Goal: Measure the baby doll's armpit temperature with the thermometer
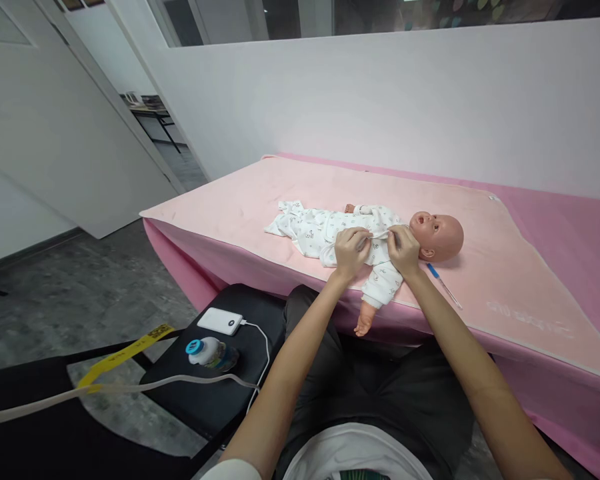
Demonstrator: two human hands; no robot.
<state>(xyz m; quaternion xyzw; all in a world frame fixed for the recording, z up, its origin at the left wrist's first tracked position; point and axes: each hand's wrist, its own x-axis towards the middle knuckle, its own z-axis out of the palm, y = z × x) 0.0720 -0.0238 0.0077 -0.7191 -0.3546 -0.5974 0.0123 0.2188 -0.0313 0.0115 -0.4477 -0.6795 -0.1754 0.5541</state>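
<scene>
A baby doll [443, 235] lies on its back on the pink blanket [220, 193], its head to the right. It wears a white patterned baby outfit [315, 225], with one arm hanging over the table's near edge. My left hand [351, 252] is closed on the cloth at the doll's chest. Close to the doll's neck, my right hand [404, 249] pinches the same white cloth, and a fold stretches between the two hands. The fingertips are partly hidden. Beside the doll's head lies a thin digital thermometer-like stick [443, 285] with a blue end.
A black chair [175, 380] stands left of my legs, bearing a white power bank [221, 321] with a cable and a blue-capped bottle [213, 353]. Behind the table rises a white wall [380, 113]. A door [65, 127] is at the left.
</scene>
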